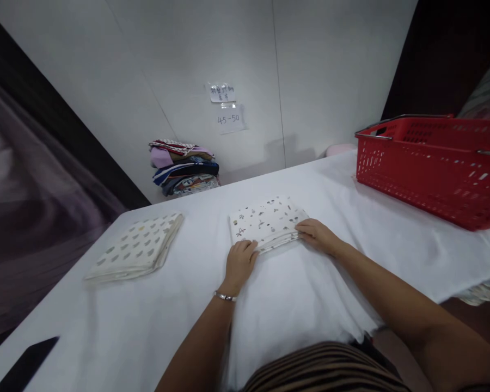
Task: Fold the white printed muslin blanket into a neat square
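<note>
A folded white cloth (265, 218) with small grey and brown prints lies in front of me on the white-covered table. My left hand (242, 262) grips its near left corner, the fingers curled over the top. At the near right corner, my right hand (316, 235) pinches the folded layers between thumb and fingers. The near edge shows several stacked layers. To the left lies a second folded cloth (134, 246), cream with grey leaf-like prints, apart from both hands.
A red plastic basket (424, 174) with metal handles stands at the table's right. Folded clothes (185, 167) are stacked beyond the far edge, below paper signs (228, 118) on the wall. A dark flat object (28, 365) lies at the near left of the white tablecloth (147, 321).
</note>
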The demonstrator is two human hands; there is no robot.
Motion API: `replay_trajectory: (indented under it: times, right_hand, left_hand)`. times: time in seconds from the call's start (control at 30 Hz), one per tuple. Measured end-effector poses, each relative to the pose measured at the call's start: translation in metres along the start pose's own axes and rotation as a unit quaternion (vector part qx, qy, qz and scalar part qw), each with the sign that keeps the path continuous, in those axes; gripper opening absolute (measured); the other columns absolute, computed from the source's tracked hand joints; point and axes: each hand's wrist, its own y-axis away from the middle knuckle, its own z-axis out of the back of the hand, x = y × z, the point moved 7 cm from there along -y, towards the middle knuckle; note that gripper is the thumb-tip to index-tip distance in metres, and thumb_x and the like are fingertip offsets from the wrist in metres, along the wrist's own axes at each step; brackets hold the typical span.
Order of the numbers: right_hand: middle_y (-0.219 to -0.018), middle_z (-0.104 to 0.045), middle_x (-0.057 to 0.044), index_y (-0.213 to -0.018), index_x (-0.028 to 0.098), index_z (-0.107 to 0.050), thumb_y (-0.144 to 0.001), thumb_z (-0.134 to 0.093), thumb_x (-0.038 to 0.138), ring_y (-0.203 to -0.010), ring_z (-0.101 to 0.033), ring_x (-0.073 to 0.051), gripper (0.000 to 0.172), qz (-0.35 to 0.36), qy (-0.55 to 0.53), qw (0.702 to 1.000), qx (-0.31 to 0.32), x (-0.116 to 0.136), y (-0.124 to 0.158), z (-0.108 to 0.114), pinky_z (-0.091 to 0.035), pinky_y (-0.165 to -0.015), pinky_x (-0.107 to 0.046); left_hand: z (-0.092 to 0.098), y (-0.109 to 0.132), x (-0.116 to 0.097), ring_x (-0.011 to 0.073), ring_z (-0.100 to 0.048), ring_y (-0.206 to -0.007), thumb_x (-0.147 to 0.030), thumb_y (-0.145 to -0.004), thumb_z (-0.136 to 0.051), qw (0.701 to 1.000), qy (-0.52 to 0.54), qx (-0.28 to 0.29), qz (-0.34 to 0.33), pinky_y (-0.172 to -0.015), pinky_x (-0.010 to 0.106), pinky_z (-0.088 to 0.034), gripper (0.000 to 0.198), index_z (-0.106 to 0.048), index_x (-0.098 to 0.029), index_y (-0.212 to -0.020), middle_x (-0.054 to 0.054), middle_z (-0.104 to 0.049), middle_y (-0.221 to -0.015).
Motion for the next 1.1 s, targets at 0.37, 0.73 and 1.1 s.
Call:
replay_trajectory:
  times: [0.37,0.73,1.1]
  right_hand:
    - [-0.11,-0.062,-0.011,-0.116,0.021,-0.061,-0.084,-0.049,0.018,-0.102,-0.055,-0.024,0.034,0.005,0.003,1.0,0.028,-0.002,0.0007,-0.0017,-0.045,-0.088,-0.044]
    - [-0.114,-0.059,-0.011,-0.123,0.021,-0.053,-0.081,-0.053,0.019,-0.103,-0.053,-0.025,0.042,0.037,0.0,0.999,0.029,0.0061,0.0006,0.0027,-0.043,-0.091,-0.047]
    - [-0.105,-0.065,-0.01,-0.111,0.02,-0.063,-0.09,-0.04,0.028,-0.095,-0.058,-0.024,0.032,-0.014,0.036,0.999,0.005,-0.0031,-0.0046,-0.0007,-0.045,-0.085,-0.041]
  left_hand:
    - [-0.0014,0.0001,0.0005,0.021,-0.053,-0.094,-0.031,-0.086,-0.052,1.0,-0.006,-0.003,-0.009,-0.08,0.035,-0.042,0.024,-0.06,-0.024,-0.108,0.006,-0.061,-0.097]
    - [-0.0027,-0.0012,0.0001,0.0226,-0.053,-0.095,-0.029,-0.089,-0.046,1.0,-0.023,-0.009,-0.014,-0.079,0.036,-0.041,0.027,-0.057,-0.021,-0.113,0.008,-0.061,-0.102]
    - [-0.0023,-0.0028,0.0016,0.0214,-0.054,-0.091,-0.031,-0.091,-0.042,1.0,-0.022,-0.022,0.004,-0.078,0.034,-0.04,0.025,-0.059,-0.021,-0.107,0.007,-0.062,-0.096]
